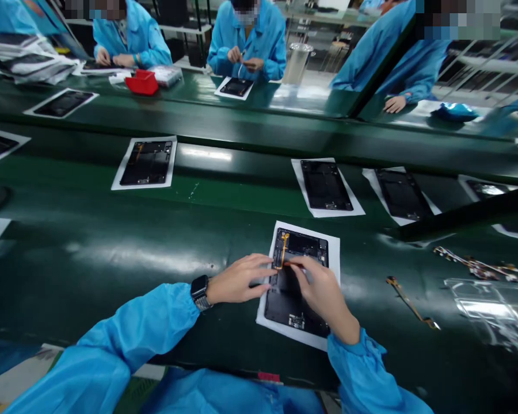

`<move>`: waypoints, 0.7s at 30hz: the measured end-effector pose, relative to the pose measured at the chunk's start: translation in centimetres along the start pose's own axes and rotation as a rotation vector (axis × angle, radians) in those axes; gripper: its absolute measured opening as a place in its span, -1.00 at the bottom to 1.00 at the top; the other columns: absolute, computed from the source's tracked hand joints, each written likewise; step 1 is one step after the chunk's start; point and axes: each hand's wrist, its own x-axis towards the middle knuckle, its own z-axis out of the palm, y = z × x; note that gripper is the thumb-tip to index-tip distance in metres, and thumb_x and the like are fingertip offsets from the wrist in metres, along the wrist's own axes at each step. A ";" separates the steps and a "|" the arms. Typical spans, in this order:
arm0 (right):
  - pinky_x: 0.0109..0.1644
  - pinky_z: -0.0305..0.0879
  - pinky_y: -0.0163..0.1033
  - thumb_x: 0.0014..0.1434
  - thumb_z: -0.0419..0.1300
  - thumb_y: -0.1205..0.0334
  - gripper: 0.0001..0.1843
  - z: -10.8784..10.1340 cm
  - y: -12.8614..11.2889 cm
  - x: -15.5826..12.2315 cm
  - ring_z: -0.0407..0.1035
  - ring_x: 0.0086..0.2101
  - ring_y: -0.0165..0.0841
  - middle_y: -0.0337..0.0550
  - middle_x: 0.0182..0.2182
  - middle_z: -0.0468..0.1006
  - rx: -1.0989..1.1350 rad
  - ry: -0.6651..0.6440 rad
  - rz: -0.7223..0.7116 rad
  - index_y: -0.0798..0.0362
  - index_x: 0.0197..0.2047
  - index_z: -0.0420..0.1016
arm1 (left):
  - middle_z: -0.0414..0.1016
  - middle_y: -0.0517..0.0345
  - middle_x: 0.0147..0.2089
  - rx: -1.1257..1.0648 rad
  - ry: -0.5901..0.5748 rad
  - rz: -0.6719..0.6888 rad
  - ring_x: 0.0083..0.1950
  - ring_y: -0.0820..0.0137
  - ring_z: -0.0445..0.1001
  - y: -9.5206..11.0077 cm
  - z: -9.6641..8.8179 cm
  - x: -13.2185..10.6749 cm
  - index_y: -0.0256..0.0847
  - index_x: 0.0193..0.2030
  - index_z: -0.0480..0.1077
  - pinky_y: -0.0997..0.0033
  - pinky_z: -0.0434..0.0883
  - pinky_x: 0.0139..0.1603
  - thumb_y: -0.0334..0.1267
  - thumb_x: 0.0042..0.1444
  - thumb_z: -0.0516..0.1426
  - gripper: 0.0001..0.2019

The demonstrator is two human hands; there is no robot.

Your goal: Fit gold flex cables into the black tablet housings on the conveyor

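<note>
An opened black tablet chassis (304, 247) lies on a white sheet (334, 244) on the green bench in front of me. An orange flex cable (283, 248) runs down its upper left part. My left hand (239, 280) rests flat on the chassis' left edge, fingers stretched out toward the cable. My right hand (322, 290) lies over the middle of the chassis, thumb and forefinger pinched together at the cable's lower end. Both arms wear blue sleeves; a dark watch (200, 291) sits on my left wrist.
More chassis on white sheets lie on the belt (148, 163) (326, 185) (401, 194). Loose flex cables (410, 303) (475, 265) and clear plastic trays (490, 302) lie to my right. Across the bench sit people in blue coats, with a red bin (142, 82).
</note>
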 end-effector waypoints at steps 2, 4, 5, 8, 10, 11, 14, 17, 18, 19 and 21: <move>-0.04 0.39 -0.14 0.29 0.09 0.23 -0.85 -0.7 1.4 -0.4 0.48 -0.18 -0.26 -0.08 -0.20 0.58 0.261 0.156 0.122 0.03 -0.14 0.47 | 0.31 -0.05 0.25 -0.022 0.042 -0.047 0.29 0.24 0.25 -0.2 -0.7 1.4 -0.17 0.18 0.35 0.19 0.29 0.29 -0.23 0.33 0.04 -0.68; -0.15 0.44 -0.14 0.22 0.17 0.13 -0.83 -1.0 2.5 -0.5 0.47 -0.27 -0.28 -0.13 -0.30 0.55 0.587 0.302 0.293 0.03 -0.18 0.47 | 0.35 -0.02 0.20 0.026 0.089 -0.077 0.25 0.26 0.27 -0.9 -1.3 3.9 -0.19 0.12 0.39 0.22 0.28 0.27 -0.26 0.33 0.03 -0.72; -0.26 0.45 -0.17 0.18 0.20 0.08 -0.80 -1.1 2.9 -0.4 0.45 -0.34 -0.30 -0.17 -0.38 0.51 0.756 0.354 0.376 0.03 -0.21 0.47 | 0.35 -0.03 0.20 0.072 0.090 -0.098 0.25 0.24 0.26 -1.4 -1.5 5.6 -0.21 0.10 0.40 0.21 0.26 0.27 -0.25 0.32 0.05 -0.73; -0.52 0.31 -0.28 0.08 0.25 -0.02 -0.71 -1.3 3.5 -0.1 0.31 -0.52 -0.39 -0.27 -0.51 0.38 1.117 0.381 0.539 0.04 -0.34 0.42 | 0.37 -0.07 0.14 0.204 -0.001 -0.206 0.20 0.16 0.27 -3.3 -1.7 11.1 -0.25 0.10 0.37 0.16 0.25 0.23 -0.22 0.25 0.13 -0.69; -0.60 0.15 -0.33 0.05 0.26 -0.05 -0.67 -1.9 4.0 -0.1 0.19 -0.61 -0.46 -0.33 -0.56 0.30 1.162 0.321 0.573 0.04 -0.39 0.38 | 0.44 -0.08 0.00 0.240 -0.067 -0.257 0.08 0.15 0.35 -4.4 -1.5 14.3 -0.30 0.02 0.40 0.18 0.30 0.13 -0.25 0.18 0.18 -0.71; -0.60 0.09 -0.34 0.05 0.26 -0.07 -0.67 -2.5 4.5 -0.2 0.13 -0.63 -0.48 -0.35 -0.58 0.27 1.112 0.300 0.566 0.04 -0.39 0.37 | 0.47 -0.05 -0.09 0.245 -0.091 -0.261 0.00 0.17 0.39 -4.9 -1.4 15.6 -0.29 -0.07 0.43 0.21 0.33 0.07 -0.28 0.15 0.19 -0.78; -0.52 0.06 -0.31 0.06 0.22 -0.07 -0.67 -5.5 7.6 -1.9 0.13 -0.60 -0.46 -0.34 -0.60 0.28 0.677 0.381 0.511 0.04 -0.40 0.40 | 0.48 0.07 -0.28 0.248 -0.158 -0.238 -0.16 0.27 0.43 -6.0 -1.2 17.4 -0.23 -0.34 0.43 0.35 0.34 -0.06 -0.34 0.13 0.18 -0.96; -0.41 0.10 -0.27 0.06 0.18 0.05 -0.78 -8.9 11.9 -4.8 0.24 -0.51 -0.37 -0.26 -0.55 0.36 0.077 0.563 0.633 0.04 -0.36 0.46 | 0.48 0.11 -0.29 0.262 -0.179 -0.252 -0.16 0.32 0.43 -7.5 -2.1 17.5 -0.20 -0.38 0.39 0.42 0.31 -0.11 -0.32 0.16 0.13 -0.90; -0.39 0.10 -0.26 0.07 0.18 0.10 -0.81 -9.7 13.3 -5.8 0.27 -0.48 -0.35 -0.24 -0.51 0.38 -0.054 0.577 0.692 0.03 -0.32 0.49 | 0.48 0.12 -0.29 0.268 -0.178 -0.276 -0.19 0.33 0.43 -8.3 -2.9 17.5 -0.20 -0.36 0.38 0.44 0.30 -0.14 -0.29 0.19 0.10 -0.89; -0.38 0.10 -0.26 0.07 0.18 0.13 -0.82 -10.2 14.5 -6.6 0.29 -0.45 -0.34 -0.22 -0.47 0.39 -0.144 0.575 0.744 0.02 -0.29 0.50 | 0.48 0.14 -0.31 0.276 -0.176 -0.308 -0.24 0.35 0.43 -9.2 -4.0 17.5 -0.19 -0.33 0.38 0.45 0.30 -0.20 -0.27 0.21 0.08 -0.88; -0.38 0.10 -0.25 0.08 0.18 0.18 -0.86 -10.5 16.1 -7.8 0.31 -0.44 -0.33 -0.20 -0.42 0.39 -0.216 0.536 0.793 0.00 -0.29 0.53 | 0.47 0.18 -0.35 0.297 -0.169 -0.385 -0.32 0.38 0.42 -11.4 -7.2 17.9 -0.20 -0.31 0.36 0.48 0.27 -0.28 -0.24 0.21 0.05 -0.87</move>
